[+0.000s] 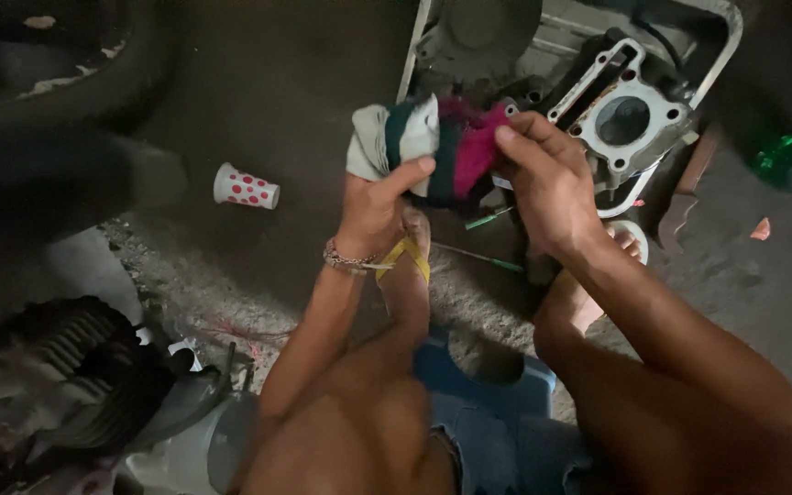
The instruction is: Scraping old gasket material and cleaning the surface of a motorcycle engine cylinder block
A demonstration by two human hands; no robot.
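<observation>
Both hands hold one rag (437, 147). The rag is bunched up, with white, dark green and pink parts. It is up in the air, in front of a metal engine part.

The left hand (373, 206) grips the white and green end. Its fingers (414, 170) are curled tight around the cloth, with the thumb pressed on top. A bead bracelet (346, 259) sits on that wrist.

The right hand (547, 179) grips the pink end. Its fingers (543, 128) are bent and pinch the cloth, and the thumb presses on the pink part.

Just behind the rag is the engine part (625, 115). It is grey with a big round hole in it. It lies in a white tray (724, 41) on the floor.

A white cup (246, 187) with red dots lies on its side on the floor, well apart from the hands, on the left.

The person sits low on a blue stool (488, 385) with bare knees. One foot wears a sandal with a yellow strap (405, 257). Near the feet lie two thin green sticks (488, 218).

At the bottom left is a dark engine piece with fins (75, 357).
</observation>
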